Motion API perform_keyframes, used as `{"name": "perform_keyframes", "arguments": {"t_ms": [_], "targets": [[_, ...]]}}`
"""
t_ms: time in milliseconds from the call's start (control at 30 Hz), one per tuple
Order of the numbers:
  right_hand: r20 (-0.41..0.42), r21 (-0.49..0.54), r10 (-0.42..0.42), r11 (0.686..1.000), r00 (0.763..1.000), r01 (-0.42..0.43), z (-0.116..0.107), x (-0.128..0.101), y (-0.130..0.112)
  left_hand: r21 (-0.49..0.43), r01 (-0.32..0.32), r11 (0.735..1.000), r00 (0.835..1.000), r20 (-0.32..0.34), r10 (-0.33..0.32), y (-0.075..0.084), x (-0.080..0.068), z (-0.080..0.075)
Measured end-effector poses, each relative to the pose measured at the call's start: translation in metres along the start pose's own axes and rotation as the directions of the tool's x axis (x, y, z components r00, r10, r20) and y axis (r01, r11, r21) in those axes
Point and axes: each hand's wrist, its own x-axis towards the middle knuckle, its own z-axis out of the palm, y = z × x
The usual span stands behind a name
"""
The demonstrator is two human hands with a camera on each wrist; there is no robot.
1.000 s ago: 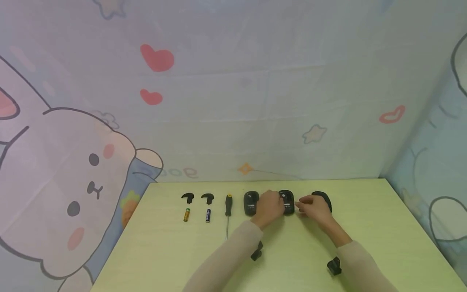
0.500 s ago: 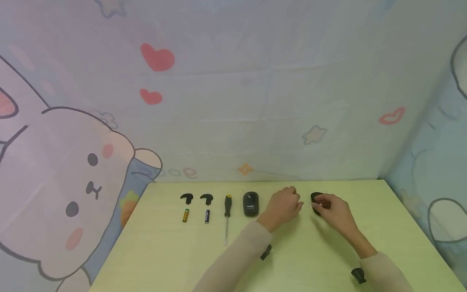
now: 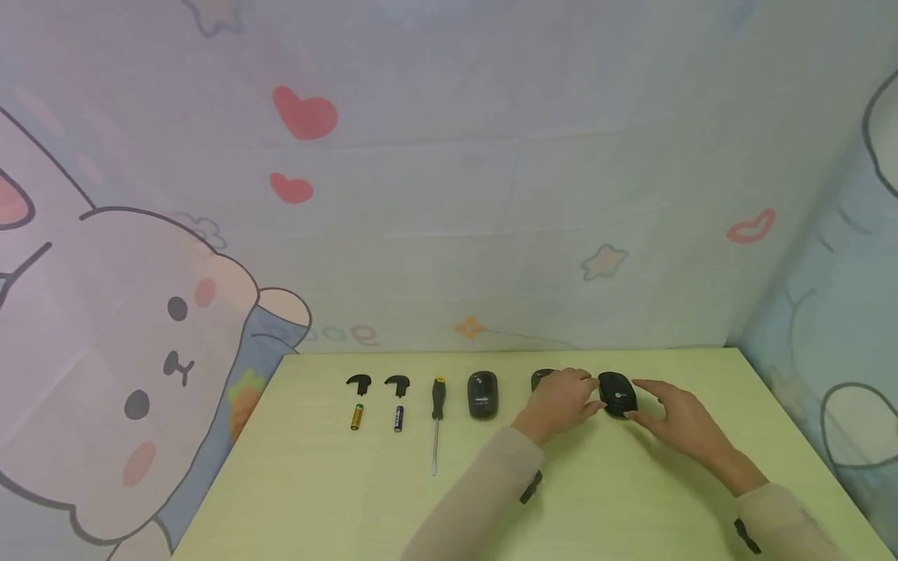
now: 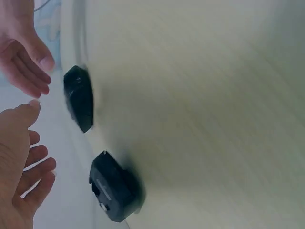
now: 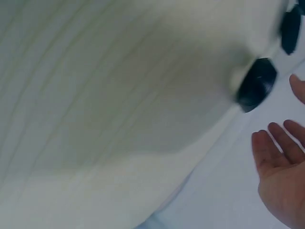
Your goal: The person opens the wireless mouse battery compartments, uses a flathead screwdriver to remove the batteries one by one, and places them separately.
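Observation:
Three black computer mice lie in a row in the head view. The right mouse (image 3: 617,394) rests flat between my two hands. My left hand (image 3: 557,401) hangs over the middle mouse (image 3: 541,379), hiding most of it, its fingertips reaching to the right mouse's left side. On the other side, my right hand (image 3: 677,419) has its thumb and fingers spread, fingertips close to the right mouse's edge. Farther left sits the left mouse (image 3: 482,394), apart from both hands. The left wrist view shows relaxed left fingers (image 4: 40,164) with nothing in them.
Left of the mice lies a screwdriver (image 3: 438,405). Beyond it are a blue battery (image 3: 398,418), a gold battery (image 3: 357,417) and two small black curved pieces, one (image 3: 397,384) beside the other (image 3: 359,382). A printed cloth (image 3: 449,195) hangs behind the table (image 3: 316,499).
My left hand has moved right from between the left and middle mice. My right hand has shifted right, off the right mouse, which is now in plain sight.

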Motion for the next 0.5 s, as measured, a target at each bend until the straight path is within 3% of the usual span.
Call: {"name": "perform_keyframes", "arguments": {"t_ms": [267, 500], "targets": [[0.129, -0.109, -0.134, 0.983, 0.983, 0.148, 0.002, -0.007, 0.031, 0.108, -0.067, 0.992, 0.998, -0.008, 0.069, 0.013, 0.008, 0.019], [0.02, -0.2, -0.302, 0.933, 0.953, 0.3, 0.009, -0.003, 0.04, 0.199, -0.108, 0.974, 0.994, 0.056, 0.098, 0.023, 0.011, 0.026]]}}
